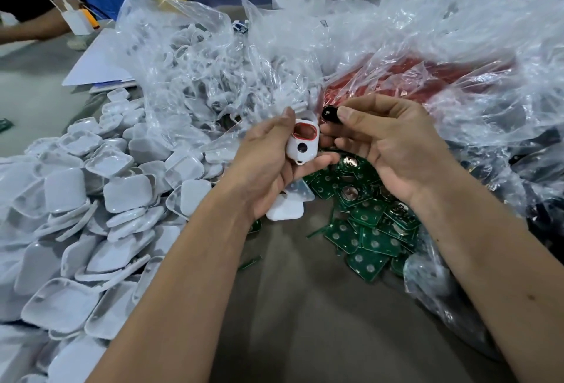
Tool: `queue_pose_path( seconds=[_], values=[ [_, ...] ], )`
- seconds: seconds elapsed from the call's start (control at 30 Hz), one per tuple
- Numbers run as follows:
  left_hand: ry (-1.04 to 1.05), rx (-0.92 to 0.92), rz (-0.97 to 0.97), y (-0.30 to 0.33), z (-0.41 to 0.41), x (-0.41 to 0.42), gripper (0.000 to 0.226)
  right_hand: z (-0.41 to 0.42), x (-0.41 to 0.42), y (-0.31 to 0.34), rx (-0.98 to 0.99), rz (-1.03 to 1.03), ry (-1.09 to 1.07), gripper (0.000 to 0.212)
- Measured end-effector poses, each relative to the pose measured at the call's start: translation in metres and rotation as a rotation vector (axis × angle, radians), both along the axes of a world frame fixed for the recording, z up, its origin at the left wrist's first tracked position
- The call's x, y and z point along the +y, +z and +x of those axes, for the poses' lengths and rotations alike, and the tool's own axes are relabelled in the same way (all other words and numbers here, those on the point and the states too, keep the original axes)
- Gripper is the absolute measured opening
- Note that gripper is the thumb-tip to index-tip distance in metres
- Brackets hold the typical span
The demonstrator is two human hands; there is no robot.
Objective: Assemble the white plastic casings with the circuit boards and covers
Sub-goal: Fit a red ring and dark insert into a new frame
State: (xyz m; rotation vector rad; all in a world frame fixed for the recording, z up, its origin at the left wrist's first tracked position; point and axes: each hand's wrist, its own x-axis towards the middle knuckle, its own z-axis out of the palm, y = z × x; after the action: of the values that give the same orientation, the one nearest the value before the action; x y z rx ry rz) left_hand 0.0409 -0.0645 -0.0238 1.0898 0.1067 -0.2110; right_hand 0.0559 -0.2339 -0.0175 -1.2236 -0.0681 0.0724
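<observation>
Casing in left grip, black part in right, above counter.
Left hand (274, 163) grips white casing (302, 146); right hand (393, 150) pinches black button (329, 115). Cover heap (91, 199) left, green boards (366, 224) beneath, plastic bags (396, 47) behind.

My grey-brown cloth-covered table (293, 306) carries a heap of white square plastic covers (79, 224), scattered green square circuit boards (369, 230) and crumpled clear plastic bags (305, 47).

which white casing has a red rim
The white casing held in the left hand: its top opening is edged in red, while the loose white covers piled to the left are plain white.
</observation>
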Motion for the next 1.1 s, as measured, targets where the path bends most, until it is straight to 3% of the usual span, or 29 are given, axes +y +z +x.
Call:
queue_pose_path(
  seconds=[0.1,0.2,0.33,0.5,0.7,1.1],
  values=[
    [0.031,-0.034,0.004,-0.001,0.002,-0.002,0.037,-0.001,0.000,0.002,0.021,-0.009,-0.055,0.007],
    [0.076,-0.131,0.202,-0.003,0.004,0.000,0.033,0.001,-0.001,0.003,0.021,0.005,-0.039,0.006],
    [0.072,-0.213,0.321,-0.005,0.005,0.002,0.036,0.003,0.000,-0.002,-0.049,-0.202,-0.038,0.012],
    [0.013,-0.208,0.214,-0.004,0.006,0.005,0.026,0.003,0.002,-0.005,-0.095,-0.364,-0.010,0.023],
    [-0.001,-0.292,0.216,-0.008,0.007,0.007,0.022,0.003,0.002,-0.004,-0.025,-0.218,-0.041,0.011],
    [0.066,-0.346,0.307,-0.013,0.008,0.002,0.016,0.000,0.002,0.000,0.017,-0.122,0.073,0.015]
  ],
)
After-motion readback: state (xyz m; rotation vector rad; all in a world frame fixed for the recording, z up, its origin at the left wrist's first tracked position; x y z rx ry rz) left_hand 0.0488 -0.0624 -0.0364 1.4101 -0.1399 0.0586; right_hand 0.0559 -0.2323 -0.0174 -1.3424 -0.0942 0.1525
